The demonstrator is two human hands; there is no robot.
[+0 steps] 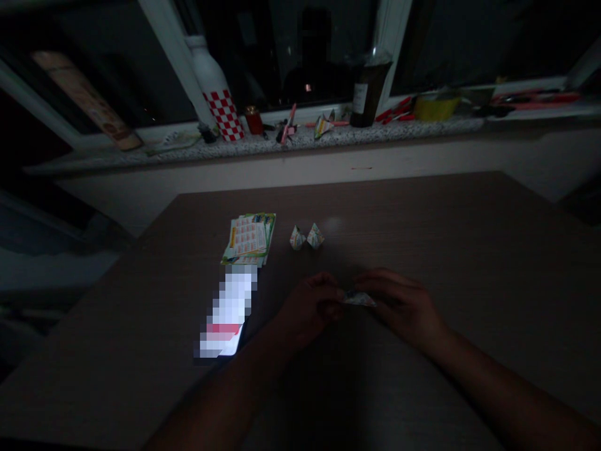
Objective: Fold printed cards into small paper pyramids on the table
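Left grip [305, 311] on folded paper [359, 299]; brown table [469, 238], dark windows [469, 47] beyond.

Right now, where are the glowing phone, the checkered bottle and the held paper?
Glowing phone [230, 307], head view: lit screen.
Checkered bottle [216, 89], head view: middle of its side.
Held paper [359, 299], head view: its visible middle.

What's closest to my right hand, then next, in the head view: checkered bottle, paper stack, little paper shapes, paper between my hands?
1. Paper between your hands: just left of your right hand.
2. Little paper shapes: ahead, left.
3. Paper stack: farther left.
4. Checkered bottle: on the windowsill.
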